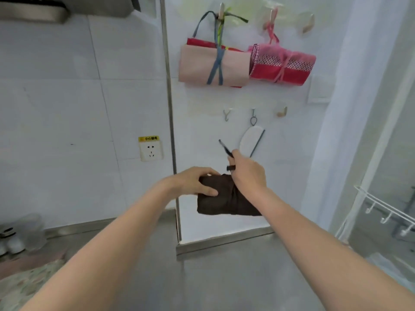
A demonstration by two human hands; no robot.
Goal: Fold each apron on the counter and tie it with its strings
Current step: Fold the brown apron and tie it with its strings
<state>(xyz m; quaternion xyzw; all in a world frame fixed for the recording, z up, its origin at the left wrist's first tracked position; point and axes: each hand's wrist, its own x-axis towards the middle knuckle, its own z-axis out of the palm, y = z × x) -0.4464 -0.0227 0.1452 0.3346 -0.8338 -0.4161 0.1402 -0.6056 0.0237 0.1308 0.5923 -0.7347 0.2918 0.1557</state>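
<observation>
From the head camera, a folded brown apron is held up in the air above the steel worktop, in front of the white wall. The left hand grips its left end, fingers curled over the fold, likely to keep the bundle from springing open. The right hand pinches a dark string and lifts it clear, probably to pull the tie snug. Two tied aprons, a pink one and a red one, hang on wall hooks above, so this looks like a late bundle
</observation>
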